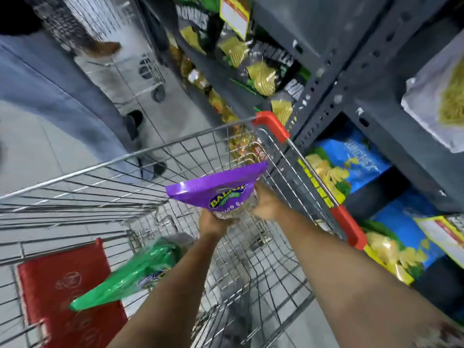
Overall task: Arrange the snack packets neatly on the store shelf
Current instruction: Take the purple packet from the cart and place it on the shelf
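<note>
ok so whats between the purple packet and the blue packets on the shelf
In the head view, the cart's wire side wall and its red-capped handle bar run between the purple packet, held in both hands, and the blue packets.

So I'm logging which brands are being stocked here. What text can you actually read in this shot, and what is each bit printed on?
"BALAJI", partly covered, then "...loo Se...": purple packet held by both hands, left hand and right hand.
"...UNCHEX", upside down, blurred: blue packets on the shelf.
Large white letters, cut off and unreadable: black-and-green packets.
Price tags: too blurred.
Green packet in the trolley: logo blurred.
</note>
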The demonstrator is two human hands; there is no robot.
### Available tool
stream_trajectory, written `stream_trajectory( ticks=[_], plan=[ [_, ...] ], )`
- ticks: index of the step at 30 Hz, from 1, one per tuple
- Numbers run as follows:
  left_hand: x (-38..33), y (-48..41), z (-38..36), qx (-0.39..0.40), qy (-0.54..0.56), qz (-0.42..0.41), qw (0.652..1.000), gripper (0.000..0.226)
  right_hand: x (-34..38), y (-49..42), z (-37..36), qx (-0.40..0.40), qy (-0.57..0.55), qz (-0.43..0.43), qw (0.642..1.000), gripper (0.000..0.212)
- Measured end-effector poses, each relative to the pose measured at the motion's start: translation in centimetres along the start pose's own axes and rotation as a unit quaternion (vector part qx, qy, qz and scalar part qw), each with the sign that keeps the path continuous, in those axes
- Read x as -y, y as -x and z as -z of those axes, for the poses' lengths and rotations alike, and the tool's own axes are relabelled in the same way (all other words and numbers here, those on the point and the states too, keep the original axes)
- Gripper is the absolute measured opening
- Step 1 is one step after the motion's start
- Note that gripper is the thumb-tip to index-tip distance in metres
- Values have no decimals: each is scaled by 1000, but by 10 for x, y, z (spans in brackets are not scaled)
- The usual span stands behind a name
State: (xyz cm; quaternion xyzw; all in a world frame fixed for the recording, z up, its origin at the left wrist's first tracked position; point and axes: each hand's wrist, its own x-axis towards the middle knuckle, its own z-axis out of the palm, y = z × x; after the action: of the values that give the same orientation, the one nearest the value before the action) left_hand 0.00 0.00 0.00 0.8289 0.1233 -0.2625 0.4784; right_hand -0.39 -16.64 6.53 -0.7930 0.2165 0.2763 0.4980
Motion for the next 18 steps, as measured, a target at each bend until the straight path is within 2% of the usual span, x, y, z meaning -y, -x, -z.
stream_trajectory(
  ticks=[3, 6, 9, 11, 14, 18],
  plan=[
    [4, -1, -4, -43, 17, 30, 999, 45, -23, -23, -7, -41, -5, -7, 999, 52],
    [0, 7, -7, -67, 35, 36, 996, 45, -27, -27, -6, -65, 11, -15, 998, 49],
    [-9, 20, -5, -66, 39, 5, 997, 46, -25, -16, 3, -67, 8, -13, 998, 49],
    [-19, 33, 0, -70, 38, -27, 996, 45, -18, 3, 10, -84, -5, 10, 996, 53],
    [-38, 60, 17, -69, 54, -91, 992, 41, -5, 52, 20, -151, -54, 55, 985, 55],
    [-84, 105, 58, -6, 24, -208, 978, 31, 12, 144, 33, -233, -110, 124, 958, 62]
  ],
)
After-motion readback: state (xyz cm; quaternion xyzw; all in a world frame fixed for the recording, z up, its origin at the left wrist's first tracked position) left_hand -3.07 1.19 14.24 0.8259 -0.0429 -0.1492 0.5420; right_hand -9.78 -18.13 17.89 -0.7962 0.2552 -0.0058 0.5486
